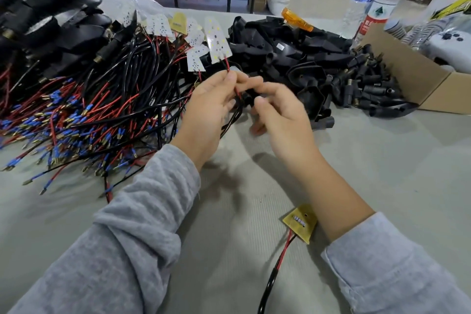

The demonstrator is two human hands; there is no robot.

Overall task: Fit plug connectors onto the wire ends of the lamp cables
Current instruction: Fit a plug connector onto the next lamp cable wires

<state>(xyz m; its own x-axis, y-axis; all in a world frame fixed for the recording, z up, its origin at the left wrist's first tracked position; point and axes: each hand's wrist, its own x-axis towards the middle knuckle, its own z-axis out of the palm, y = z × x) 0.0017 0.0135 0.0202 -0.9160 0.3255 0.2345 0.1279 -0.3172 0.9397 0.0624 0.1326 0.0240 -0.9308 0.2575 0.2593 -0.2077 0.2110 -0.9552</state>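
Observation:
My left hand (211, 107) pinches a red-and-black lamp cable (233, 115) near its wire end; the cable's white LED board (218, 42) stands above my fingers. My right hand (280, 112) holds a small black plug connector (251, 98) against that cable, partly hidden by my fingers. A big tangle of lamp cables (89, 109) with blue-sleeved brass terminals lies to the left. Black plug connectors (369, 84) are heaped at the right, behind black lamp housings (293, 56).
One lamp cable with a yellow board (300, 222) lies on the grey table (382, 166) under my right forearm. A cardboard box (418, 76) and two water bottles (377, 0) stand at the right. Black assembled lamps (38, 13) pile up at the far left.

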